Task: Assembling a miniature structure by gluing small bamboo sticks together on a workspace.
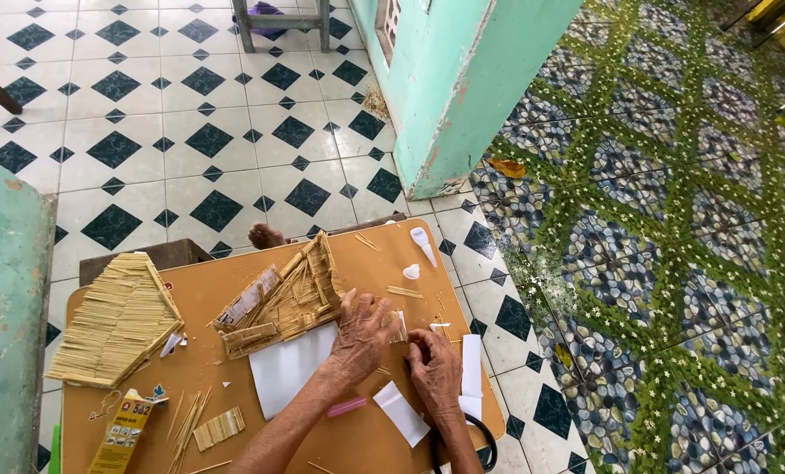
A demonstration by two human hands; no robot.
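My left hand point(363, 332) rests on the wooden board point(234, 412), fingers curled beside a small house made of thin sticks point(280, 300). A little bundle of sticks point(400, 326) pokes out between my two hands. My right hand point(434, 369) is closed on something small near that bundle; I cannot make out what it is. A white sheet of paper point(289, 369) lies under my left forearm.
A flat roof panel of sticks point(118, 320) lies at the board's left. A yellow glue box point(122, 432), loose sticks point(190, 421), paper strips point(401, 412), a pink stick point(347, 406) and white scraps point(421, 246) are scattered. A teal pillar point(458, 88) stands behind. A bare foot point(267, 235) shows beyond the board.
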